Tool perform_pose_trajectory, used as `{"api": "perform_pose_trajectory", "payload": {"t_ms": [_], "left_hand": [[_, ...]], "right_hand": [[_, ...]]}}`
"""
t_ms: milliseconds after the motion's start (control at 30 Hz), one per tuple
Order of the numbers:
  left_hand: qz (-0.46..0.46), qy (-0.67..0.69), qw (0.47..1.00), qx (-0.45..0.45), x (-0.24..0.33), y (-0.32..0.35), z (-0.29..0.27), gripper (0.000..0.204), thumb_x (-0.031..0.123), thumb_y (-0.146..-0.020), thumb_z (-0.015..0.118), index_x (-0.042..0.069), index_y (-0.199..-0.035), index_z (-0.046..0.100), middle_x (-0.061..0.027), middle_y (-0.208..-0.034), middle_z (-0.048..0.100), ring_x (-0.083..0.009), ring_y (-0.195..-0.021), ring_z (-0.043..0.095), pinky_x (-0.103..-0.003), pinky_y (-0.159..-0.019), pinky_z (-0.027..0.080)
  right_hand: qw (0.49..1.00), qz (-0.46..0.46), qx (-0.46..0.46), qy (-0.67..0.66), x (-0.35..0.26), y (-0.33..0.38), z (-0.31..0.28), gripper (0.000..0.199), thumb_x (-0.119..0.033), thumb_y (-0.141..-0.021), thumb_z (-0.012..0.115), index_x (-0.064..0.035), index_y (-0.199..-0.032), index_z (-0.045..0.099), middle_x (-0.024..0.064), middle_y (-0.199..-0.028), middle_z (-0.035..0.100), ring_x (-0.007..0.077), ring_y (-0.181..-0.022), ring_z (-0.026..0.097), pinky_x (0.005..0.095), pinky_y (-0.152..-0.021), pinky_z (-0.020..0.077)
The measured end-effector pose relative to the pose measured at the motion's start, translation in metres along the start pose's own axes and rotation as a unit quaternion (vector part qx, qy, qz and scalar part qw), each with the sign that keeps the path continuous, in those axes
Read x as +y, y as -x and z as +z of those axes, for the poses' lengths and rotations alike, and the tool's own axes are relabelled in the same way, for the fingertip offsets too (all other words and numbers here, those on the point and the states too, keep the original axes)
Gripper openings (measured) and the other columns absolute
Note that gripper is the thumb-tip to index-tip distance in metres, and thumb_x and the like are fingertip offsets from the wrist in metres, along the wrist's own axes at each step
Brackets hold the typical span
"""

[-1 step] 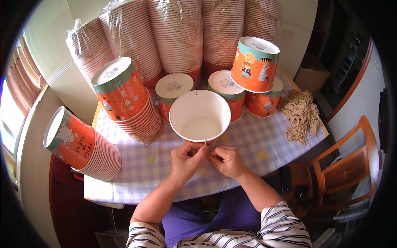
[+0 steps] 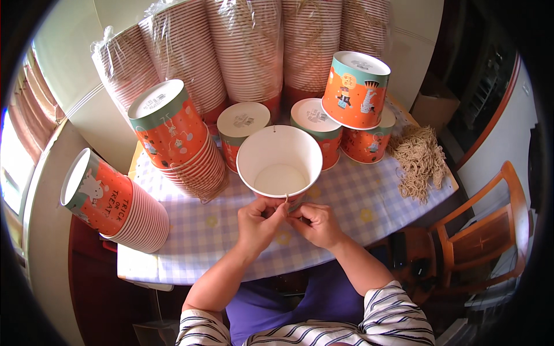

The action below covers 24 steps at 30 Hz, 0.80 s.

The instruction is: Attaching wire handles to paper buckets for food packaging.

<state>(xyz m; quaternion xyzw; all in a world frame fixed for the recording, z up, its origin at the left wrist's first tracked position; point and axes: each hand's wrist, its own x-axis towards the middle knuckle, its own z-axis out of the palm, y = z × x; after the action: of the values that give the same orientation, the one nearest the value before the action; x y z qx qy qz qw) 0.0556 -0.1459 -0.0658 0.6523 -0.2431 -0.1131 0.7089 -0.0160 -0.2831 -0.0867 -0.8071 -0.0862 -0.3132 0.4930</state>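
Note:
An open paper bucket (image 2: 278, 154), white inside, stands upright before me. At its near rim a short beige cord (image 2: 287, 198) passes over the edge, and a small dark mark shows at the far rim. Just outside that near rim, my left hand (image 2: 259, 226) has its fingers closed in a pinch on the cord. My right hand (image 2: 317, 224) is pinched close beside it, fingertips almost touching the left ones. The lower part of the cord is hidden between the fingers. The bucket's printed outside is mostly out of sight behind the hands.
Nested orange bucket stacks (image 2: 115, 202) stand at left. Several upside-down buckets (image 2: 243, 121) sit behind the open one, with another bucket (image 2: 356, 89) on top at right. Tall plastic-wrapped stacks (image 2: 245, 52) line the back. A cord heap (image 2: 420, 158) lies at the checked tablecloth's (image 2: 196, 242) right edge, near a wooden chair (image 2: 479, 230).

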Motion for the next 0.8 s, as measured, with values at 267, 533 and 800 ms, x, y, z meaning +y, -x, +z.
{"api": "perform_pose_trajectory", "payload": {"t_ms": [267, 533, 800], "left_hand": [[0.066, -0.059, 0.993, 0.075, -0.002, -0.004, 0.006, 0.012, 0.008, -0.081, 0.071, -0.003, -0.079, 0.067, 0.0013, -0.059, 0.060, -0.0013, -0.054, 0.051, -0.019, -0.048, 0.040], [0.142, -0.160, 0.971, 0.110, 0.001, -0.004, 0.007, 0.010, 0.009, -0.078, 0.074, 0.000, -0.078, 0.068, -0.0017, -0.058, 0.059, -0.0031, -0.051, 0.050, -0.020, -0.048, 0.041], [0.396, -0.296, 0.861, 0.120, 0.027, -0.012, -0.027, 0.014, 0.002, -0.065, 0.073, 0.009, -0.075, 0.066, 0.0014, -0.056, 0.048, -0.0142, -0.049, 0.042, -0.030, -0.052, 0.034]], "right_hand": [[0.998, 0.049, -0.033, -0.009, 0.001, 0.002, -0.001, 0.005, -0.004, -0.077, 0.069, -0.0025, -0.079, 0.065, 0.0090, -0.070, 0.064, 0.0194, -0.061, 0.063, 0.0298, -0.055, 0.0481], [0.999, 0.023, -0.039, -0.001, 0.002, 0.000, -0.003, 0.007, -0.006, -0.077, 0.070, -0.0037, -0.075, 0.064, 0.0091, -0.066, 0.063, 0.0200, -0.058, 0.062, 0.0312, -0.053, 0.0473], [0.993, 0.108, -0.036, -0.035, -0.004, 0.003, -0.005, 0.007, -0.009, -0.080, 0.069, -0.0027, -0.082, 0.066, 0.0044, -0.064, 0.062, 0.0076, -0.053, 0.052, 0.0235, -0.049, 0.0411]]}}
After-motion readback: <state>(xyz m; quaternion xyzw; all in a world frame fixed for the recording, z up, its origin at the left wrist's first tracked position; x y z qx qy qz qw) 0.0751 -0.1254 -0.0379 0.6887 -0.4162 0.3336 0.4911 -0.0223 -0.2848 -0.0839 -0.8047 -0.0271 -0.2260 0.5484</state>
